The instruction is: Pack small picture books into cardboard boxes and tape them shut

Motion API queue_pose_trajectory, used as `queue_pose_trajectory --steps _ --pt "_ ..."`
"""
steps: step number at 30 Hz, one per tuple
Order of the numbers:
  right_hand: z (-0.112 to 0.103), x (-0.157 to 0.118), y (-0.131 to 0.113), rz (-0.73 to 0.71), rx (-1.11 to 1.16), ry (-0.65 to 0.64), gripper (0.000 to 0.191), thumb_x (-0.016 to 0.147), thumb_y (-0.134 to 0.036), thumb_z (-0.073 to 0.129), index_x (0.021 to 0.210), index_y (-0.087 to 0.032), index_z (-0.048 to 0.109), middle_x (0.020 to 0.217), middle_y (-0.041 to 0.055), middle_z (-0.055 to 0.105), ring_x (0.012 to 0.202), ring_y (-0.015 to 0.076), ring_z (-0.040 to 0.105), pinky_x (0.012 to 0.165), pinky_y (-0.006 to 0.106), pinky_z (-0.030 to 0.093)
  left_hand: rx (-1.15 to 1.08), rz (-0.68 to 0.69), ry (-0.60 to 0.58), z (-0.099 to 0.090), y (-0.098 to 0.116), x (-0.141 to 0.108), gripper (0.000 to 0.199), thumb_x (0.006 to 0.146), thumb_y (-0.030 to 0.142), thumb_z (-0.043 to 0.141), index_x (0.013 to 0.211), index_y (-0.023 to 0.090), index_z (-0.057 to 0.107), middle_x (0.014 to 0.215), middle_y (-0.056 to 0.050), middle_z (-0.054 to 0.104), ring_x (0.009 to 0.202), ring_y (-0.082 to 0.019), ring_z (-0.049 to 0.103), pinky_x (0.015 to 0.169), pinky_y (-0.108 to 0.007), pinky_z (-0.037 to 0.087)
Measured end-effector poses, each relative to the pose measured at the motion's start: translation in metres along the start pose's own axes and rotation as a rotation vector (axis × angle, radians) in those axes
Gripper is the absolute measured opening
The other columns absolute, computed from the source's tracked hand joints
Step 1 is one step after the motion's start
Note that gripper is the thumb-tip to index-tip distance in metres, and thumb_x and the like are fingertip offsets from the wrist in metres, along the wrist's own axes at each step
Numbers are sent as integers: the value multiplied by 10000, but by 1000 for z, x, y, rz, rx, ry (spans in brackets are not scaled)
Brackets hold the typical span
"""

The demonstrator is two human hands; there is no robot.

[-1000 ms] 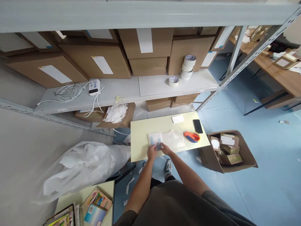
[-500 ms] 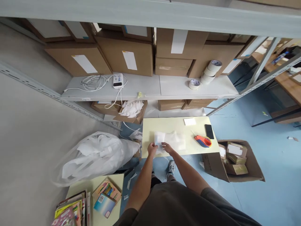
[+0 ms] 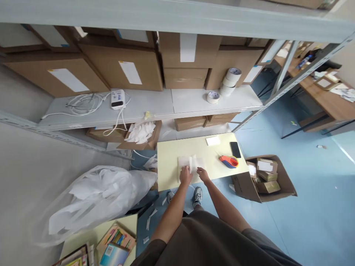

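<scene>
A sheet of translucent white wrap (image 3: 182, 161) lies on the small pale-yellow table (image 3: 169, 151), with a whiter folded strip across its middle. My left hand (image 3: 185, 175) is on the wrap near the table's front edge, its fingers bent and closed on the material. Just to the right, my right hand (image 3: 203, 174) rests at the wrap's near side with fingers stretched out and slightly apart. Any item inside the wrap cannot be made out. On the table's right part are an orange-and-blue tape dispenser (image 3: 229, 161), a black phone (image 3: 235, 149) and a white card-like piece (image 3: 213, 140).
A metal shelf (image 3: 158, 103) with cartons, tape rolls (image 3: 213, 97) and a cabled white device (image 3: 118, 99) stands behind the table. An open carton (image 3: 290, 186) of small boxes sits at right. A large plastic bag (image 3: 102, 195) lies at left, near books (image 3: 115, 255).
The view has shifted, so the shelf lies further left. My left hand has moved from the wrap's left edge toward its middle, and the bluish patch there no longer shows.
</scene>
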State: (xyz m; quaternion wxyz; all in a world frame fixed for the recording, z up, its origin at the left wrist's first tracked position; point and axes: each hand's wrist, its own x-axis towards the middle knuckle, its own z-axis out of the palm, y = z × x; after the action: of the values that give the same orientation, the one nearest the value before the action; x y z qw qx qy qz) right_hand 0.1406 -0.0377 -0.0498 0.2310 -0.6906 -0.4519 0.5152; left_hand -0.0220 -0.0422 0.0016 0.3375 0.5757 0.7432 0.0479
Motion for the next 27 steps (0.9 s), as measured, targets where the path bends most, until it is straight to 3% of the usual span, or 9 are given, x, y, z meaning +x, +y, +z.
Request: queue_pose_trajectory --steps 3,6,9,12,15,18,20,23,27 --pt "-25 -4 21 78 21 73 511 825 -336 614 1310 -226 729 1326 103 752 1197 293 716 1032 455 571 95 20 -22 19 11 2 505 858 286 768 1335 187 632 1405 -197 574 1268 -360 583 1034 -409 467" --pt "-39 -4 32 83 29 96 515 818 -362 661 1315 -252 734 1346 89 748 1295 311 670 1091 475 541 89 13 -3 26 9 4 434 925 285 672 1351 199 663 1409 -191 582 1268 -361 576 1070 -437 460" --pt "-43 -1 31 98 36 72 510 819 -362 679 1315 -260 736 1344 85 751 1302 317 667 1087 485 546 18 34 15 22 -6 5 384 951 211 590 1318 245 698 1388 -142 620 1248 -302 603 1094 -399 459" --pt "-42 2 22 56 -36 43 514 821 -306 676 1328 -244 733 1420 99 708 1371 322 622 1151 496 502 -47 -89 155 16 -29 3 408 958 181 547 1343 224 673 1387 -142 638 1284 -280 609 1096 -375 459" --pt "-32 4 9 -81 -130 31 510 828 -268 681 1333 -222 738 1510 119 639 1464 330 533 1245 497 404 -101 -310 226 12 -46 3 466 923 271 648 1381 189 626 1352 -179 665 1255 -313 648 1026 -391 498" --pt "-10 4 -5 -144 -114 -131 477 840 -299 702 1313 -258 751 1479 90 668 1447 328 550 1256 492 388 -197 -416 129 9 -51 7 450 852 306 738 1280 187 665 1206 -164 741 1161 -318 710 947 -372 521" --pt "7 4 -13 -94 -72 -259 497 793 -328 762 1286 -267 763 1451 80 691 1441 346 552 1253 493 386 -269 -422 51 6 -52 13 342 805 301 774 1120 184 710 1053 -136 779 1098 -323 734 898 -358 526" --pt "29 3 -22 -7 -4 -316 547 732 -378 816 1263 -255 768 1442 96 692 1453 373 524 1239 504 386 -343 -409 9 0 -54 16 200 744 299 812 885 194 717 861 -90 773 971 -316 754 829 -345 528" --pt "41 6 -29 65 108 -398 490 789 -467 764 1214 -223 780 1314 122 752 1302 357 629 1117 513 487 -471 -312 115 -6 -56 4 173 771 322 784 885 225 698 879 -48 772 904 -252 746 800 -307 542"
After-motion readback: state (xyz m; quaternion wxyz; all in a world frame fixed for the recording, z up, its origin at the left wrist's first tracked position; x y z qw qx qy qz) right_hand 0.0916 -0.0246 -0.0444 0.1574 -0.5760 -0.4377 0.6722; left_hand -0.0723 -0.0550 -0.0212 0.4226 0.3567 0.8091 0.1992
